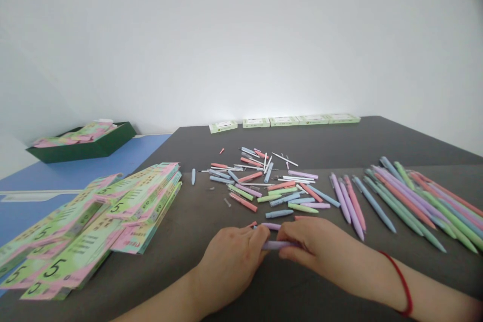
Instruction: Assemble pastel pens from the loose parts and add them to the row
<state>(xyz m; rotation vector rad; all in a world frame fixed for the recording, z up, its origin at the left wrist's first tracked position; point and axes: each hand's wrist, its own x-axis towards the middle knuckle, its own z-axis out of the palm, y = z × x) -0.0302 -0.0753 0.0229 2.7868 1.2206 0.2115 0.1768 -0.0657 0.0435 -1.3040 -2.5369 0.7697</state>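
Both my hands meet low in the middle of the head view, each closed on a purple pen barrel (276,245). My left hand (241,256) grips its left end and my right hand (315,244), with a red cord at the wrist, pinches its right end. Fingers hide both ends, so I cannot tell whether it is one piece or two. Just beyond my fingers lie another purple barrel (271,226) and a light blue pen piece (279,214). Farther on are scattered coloured barrels, white refills (298,179) and small clear parts.
Whole pens (409,196) in several colours lie in a pile on the right of the dark table (324,148). Green and pink boxes (83,236) are stacked at left. A dark green tray (86,150) with packets stands behind them. Flat boxes (285,121) line the back edge.
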